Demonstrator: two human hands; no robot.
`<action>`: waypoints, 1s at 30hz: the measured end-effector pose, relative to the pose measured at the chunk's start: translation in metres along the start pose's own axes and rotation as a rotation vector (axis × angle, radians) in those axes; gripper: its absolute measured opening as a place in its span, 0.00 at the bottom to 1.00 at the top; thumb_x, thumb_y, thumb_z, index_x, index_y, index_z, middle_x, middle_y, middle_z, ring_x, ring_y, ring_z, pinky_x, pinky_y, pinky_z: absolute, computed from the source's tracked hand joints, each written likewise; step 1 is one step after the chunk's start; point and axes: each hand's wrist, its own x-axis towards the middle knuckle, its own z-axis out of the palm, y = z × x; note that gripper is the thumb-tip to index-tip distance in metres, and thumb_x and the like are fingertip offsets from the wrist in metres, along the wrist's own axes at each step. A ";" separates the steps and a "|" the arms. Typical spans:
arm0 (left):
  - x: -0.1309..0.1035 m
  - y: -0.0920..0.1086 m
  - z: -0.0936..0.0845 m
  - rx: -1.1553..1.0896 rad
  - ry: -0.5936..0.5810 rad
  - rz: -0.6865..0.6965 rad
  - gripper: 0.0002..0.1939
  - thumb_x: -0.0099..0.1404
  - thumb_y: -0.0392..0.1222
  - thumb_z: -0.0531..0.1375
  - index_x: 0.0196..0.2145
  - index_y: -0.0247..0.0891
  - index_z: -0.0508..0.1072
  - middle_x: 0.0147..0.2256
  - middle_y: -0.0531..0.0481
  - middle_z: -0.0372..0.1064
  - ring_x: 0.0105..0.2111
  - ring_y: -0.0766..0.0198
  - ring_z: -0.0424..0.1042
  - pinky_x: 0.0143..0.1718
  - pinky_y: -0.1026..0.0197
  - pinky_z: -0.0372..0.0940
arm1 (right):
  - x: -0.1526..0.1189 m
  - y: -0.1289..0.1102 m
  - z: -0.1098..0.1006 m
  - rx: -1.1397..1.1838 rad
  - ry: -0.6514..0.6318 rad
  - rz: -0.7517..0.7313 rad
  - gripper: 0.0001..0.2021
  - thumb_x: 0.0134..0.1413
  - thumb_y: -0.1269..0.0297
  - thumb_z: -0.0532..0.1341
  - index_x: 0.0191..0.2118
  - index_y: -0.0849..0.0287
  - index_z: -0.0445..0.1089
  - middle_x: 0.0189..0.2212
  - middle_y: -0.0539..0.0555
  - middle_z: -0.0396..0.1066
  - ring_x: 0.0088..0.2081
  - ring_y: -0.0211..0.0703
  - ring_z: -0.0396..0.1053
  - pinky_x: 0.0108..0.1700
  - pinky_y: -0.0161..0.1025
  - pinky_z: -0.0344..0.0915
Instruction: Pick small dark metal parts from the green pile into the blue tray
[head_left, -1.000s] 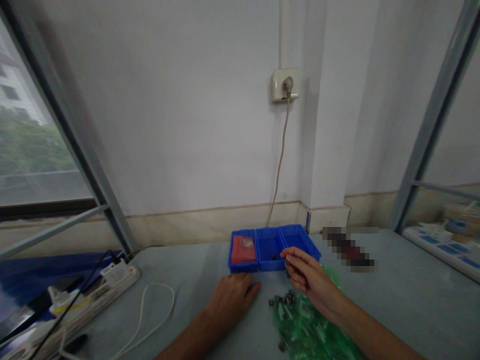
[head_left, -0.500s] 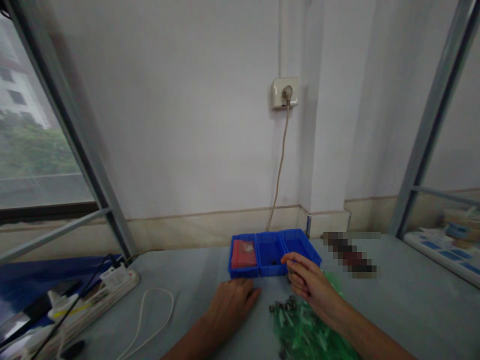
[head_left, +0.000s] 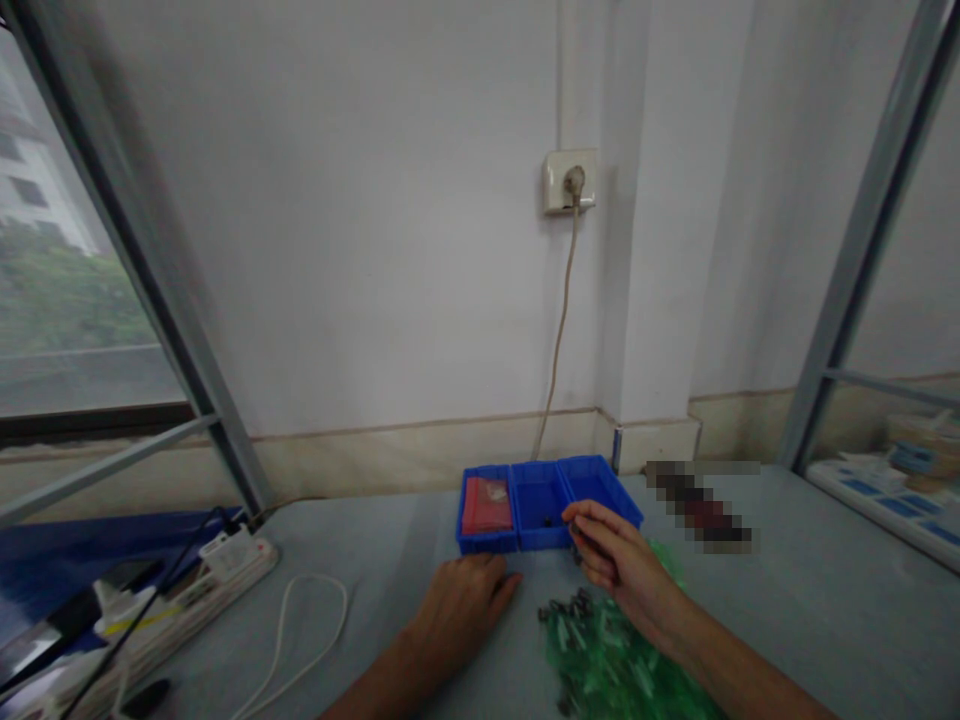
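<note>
My left hand (head_left: 465, 605) rests palm down on the table, just in front of a blue bin (head_left: 487, 542) that holds red packets (head_left: 487, 504). My right hand (head_left: 611, 555) is closed, thumb and fingers pinched near the front edge of the other blue bins; what it holds is too small and dark to name. In the middle blue bin (head_left: 538, 490) lies a small dark piece. Below my right hand, a green plastic bag (head_left: 622, 665) lies on the table, with small dark metal parts (head_left: 574, 608) at its upper left edge.
A white power strip (head_left: 225, 575) with plugs and a looped white cable (head_left: 345, 600) lie at the left. Behind the bins stands the wall with a socket (head_left: 570, 183). Metal posts rise at both sides. A blurred-out object (head_left: 705, 510) lies right of the bins.
The fingers of my right hand have shifted slightly at the front of the bins. My left hand has stayed in place.
</note>
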 end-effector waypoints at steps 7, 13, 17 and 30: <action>0.000 0.001 -0.001 -0.017 0.012 -0.005 0.16 0.78 0.49 0.53 0.40 0.40 0.76 0.39 0.47 0.78 0.39 0.55 0.77 0.40 0.59 0.65 | 0.002 0.003 -0.003 0.009 0.012 0.006 0.17 0.45 0.54 0.76 0.37 0.59 0.78 0.24 0.46 0.67 0.16 0.23 0.46 0.18 0.28 0.40; 0.000 -0.001 0.003 -0.022 0.015 0.011 0.16 0.78 0.48 0.53 0.40 0.40 0.76 0.39 0.47 0.78 0.39 0.56 0.77 0.41 0.59 0.66 | 0.001 0.003 -0.003 -0.007 0.023 0.003 0.17 0.44 0.54 0.76 0.37 0.58 0.77 0.27 0.48 0.71 0.16 0.23 0.47 0.18 0.28 0.40; 0.001 -0.001 0.002 -0.016 0.006 0.000 0.16 0.78 0.49 0.52 0.39 0.40 0.76 0.38 0.47 0.78 0.38 0.56 0.77 0.40 0.59 0.65 | -0.001 0.001 -0.001 -0.022 0.024 -0.004 0.17 0.44 0.54 0.76 0.38 0.58 0.77 0.28 0.49 0.71 0.17 0.24 0.47 0.18 0.29 0.40; -0.001 0.000 0.000 -0.022 -0.005 -0.002 0.17 0.78 0.49 0.52 0.39 0.39 0.76 0.38 0.46 0.77 0.38 0.56 0.76 0.40 0.59 0.65 | -0.002 0.002 -0.002 -0.063 -0.013 -0.024 0.15 0.47 0.57 0.76 0.39 0.57 0.77 0.23 0.42 0.59 0.18 0.26 0.45 0.19 0.30 0.39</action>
